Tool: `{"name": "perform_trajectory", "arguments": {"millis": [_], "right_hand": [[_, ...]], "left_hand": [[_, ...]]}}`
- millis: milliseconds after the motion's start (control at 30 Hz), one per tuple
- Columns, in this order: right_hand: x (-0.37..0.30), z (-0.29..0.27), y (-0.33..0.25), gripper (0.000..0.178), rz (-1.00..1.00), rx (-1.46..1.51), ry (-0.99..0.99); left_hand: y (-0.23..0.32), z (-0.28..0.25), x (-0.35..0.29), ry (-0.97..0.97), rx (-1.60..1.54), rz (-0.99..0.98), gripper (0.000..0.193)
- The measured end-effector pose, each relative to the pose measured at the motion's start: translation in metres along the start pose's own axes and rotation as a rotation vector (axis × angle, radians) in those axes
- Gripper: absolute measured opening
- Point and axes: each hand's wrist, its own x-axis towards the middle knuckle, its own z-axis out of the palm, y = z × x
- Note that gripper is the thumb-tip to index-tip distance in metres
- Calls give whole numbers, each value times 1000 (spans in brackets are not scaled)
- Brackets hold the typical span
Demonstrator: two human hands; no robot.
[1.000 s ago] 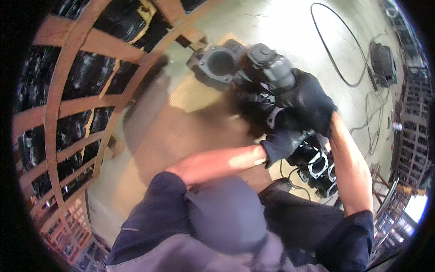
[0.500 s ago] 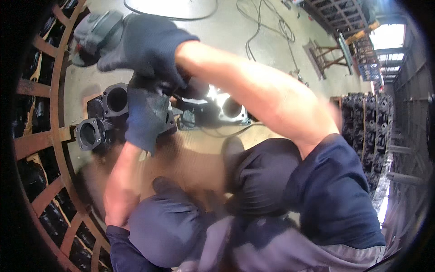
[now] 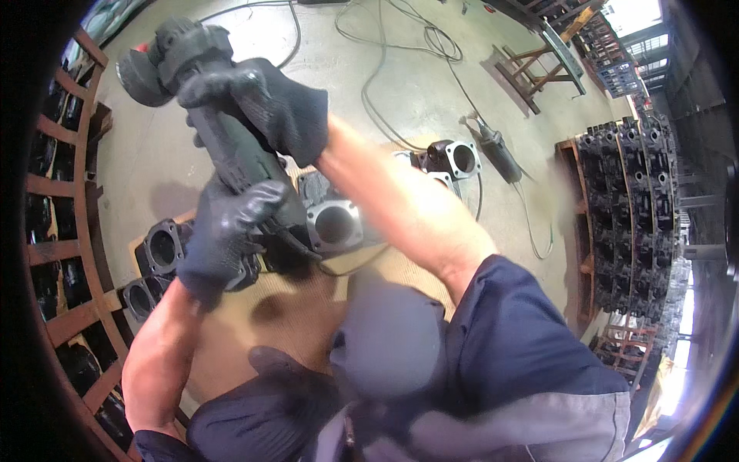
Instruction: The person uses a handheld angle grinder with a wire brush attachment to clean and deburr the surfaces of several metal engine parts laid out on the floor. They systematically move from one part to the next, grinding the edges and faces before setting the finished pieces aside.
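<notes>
A dark angle grinder [image 3: 223, 146] is held slantwise in front of me, above castings on the floor. My right hand [image 3: 285, 112], in a black coated glove, is wrapped round its body close to the head. Lower down, my left hand [image 3: 219, 235], gloved alike, grips the rear end of the grinder, where the cord comes out. The disc guard faces the upper left. Just beneath the tool's rear end lies a metal casting [image 3: 356, 225] with a round bore and a square, bolt-holed flange. Another such casting [image 3: 175, 231] sits left of my left hand, partly covered by it.
Brown cardboard [image 3: 308, 319] lies under the castings and my knees. One more casting [image 3: 439, 158] is beyond my right forearm. A black cylindrical tool [image 3: 500, 158] rests on the floor among cables. Rusty metal racks [image 3: 91, 254] line the left; stacked dark castings [image 3: 627, 215] stand right.
My view has shifted, so more floor shows at right. Both hands remain on the grinder, now showing its whole length. My left hand sits lower and further left in the picture.
</notes>
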Motion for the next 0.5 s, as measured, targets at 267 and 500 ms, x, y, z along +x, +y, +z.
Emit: {"name": "perform_trajectory", "arguments": {"millis": [267,500], "right_hand": [[-34,-72,-5,35,198,-3,189],[-66,-131,-16,38,421,-581,490]], "left_hand": [[-61,72,72,156,27,85,21],[-79,144,125,459,358,-323,64]]}}
